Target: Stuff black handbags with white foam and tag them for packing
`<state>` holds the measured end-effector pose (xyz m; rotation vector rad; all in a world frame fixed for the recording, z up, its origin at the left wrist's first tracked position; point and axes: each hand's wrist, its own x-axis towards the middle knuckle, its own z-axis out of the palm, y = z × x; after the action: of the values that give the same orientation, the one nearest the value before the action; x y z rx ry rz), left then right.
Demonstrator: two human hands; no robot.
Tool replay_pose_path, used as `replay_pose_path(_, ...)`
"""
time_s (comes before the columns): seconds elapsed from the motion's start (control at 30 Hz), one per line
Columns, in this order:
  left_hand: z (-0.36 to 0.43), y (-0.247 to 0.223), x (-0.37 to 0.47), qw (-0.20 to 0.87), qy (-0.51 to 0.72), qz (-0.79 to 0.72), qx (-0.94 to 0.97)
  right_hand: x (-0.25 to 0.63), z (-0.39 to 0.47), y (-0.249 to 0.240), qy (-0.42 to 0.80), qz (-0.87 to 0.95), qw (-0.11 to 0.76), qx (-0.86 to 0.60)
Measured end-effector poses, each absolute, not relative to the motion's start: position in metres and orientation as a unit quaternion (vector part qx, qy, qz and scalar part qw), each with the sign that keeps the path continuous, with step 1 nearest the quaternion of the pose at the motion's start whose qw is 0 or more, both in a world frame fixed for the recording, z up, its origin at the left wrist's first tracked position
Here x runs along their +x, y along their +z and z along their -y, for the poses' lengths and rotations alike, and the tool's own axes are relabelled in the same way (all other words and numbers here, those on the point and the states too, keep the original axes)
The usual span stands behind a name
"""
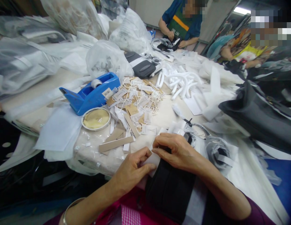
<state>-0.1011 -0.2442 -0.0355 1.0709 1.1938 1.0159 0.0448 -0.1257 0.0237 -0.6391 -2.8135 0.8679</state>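
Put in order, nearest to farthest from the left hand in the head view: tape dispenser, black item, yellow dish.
1. Black item: right of the left hand.
2. Yellow dish: ahead, leftward.
3. Blue tape dispenser: beyond the dish.

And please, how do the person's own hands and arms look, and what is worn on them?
Both the left hand and the right hand are without gloves. A thin, pale, metallic-looking bangle circles the left forearm. The right sleeve is dark purple, without visible markings; of the left sleeve, only a similar purple edge shows.
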Motion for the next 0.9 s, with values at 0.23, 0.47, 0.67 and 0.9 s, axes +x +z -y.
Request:
replay_pose_path(0.23, 0.238, -0.033, -0.09, 0.565, 0.43, -0.525, 0.47, 0.043, 0.125, 0.025, 0.307, 0.926, 0.056, -0.215)
replay_pose_path(0.47, 0.234, -0.026, -0.093, 0.493, 0.367, -0.542, 0.573, 0.045, 0.12, 0.029, 0.315, 0.929, 0.013, -0.196)
replay_pose_path(0.67, 0.264, -0.028, -0.091, 0.485, 0.431, -0.552, 0.523, 0.048, 0.117, 0.031, 0.294, 0.936, -0.009, -0.194)
replay_pose_path(0.9, 0.28, -0.033, -0.068, 0.478, 0.448, -0.605, 0.452, 0.046, 0.118, 0.03, 0.276, 0.94, -0.02, -0.2)
